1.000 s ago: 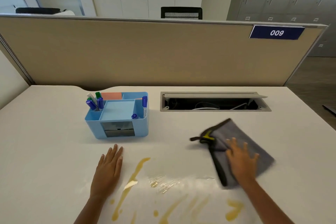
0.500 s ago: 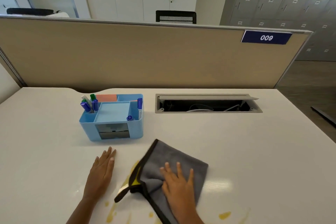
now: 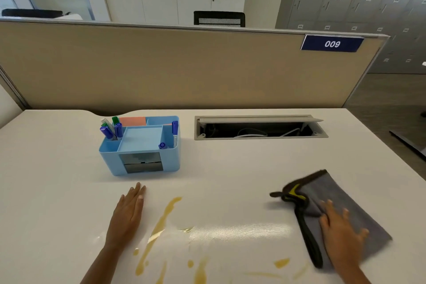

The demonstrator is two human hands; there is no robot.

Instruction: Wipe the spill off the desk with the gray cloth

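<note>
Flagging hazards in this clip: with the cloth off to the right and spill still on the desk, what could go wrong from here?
1. The folded gray cloth under the right hand sits right of the yellow-brown spill; wide sweeps may smear it thinner rather than lift it.
2. The left hand lies flat beside the long streak and could get wet.
3. The open cable tray could catch liquid pushed backward.

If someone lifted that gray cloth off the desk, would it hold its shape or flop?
Probably flop: the gray cloth is bunched and folded at its dark-trimmed edge. It likely slides easily, lying flat under the right hand on the glossy desk. It looks light.
</note>
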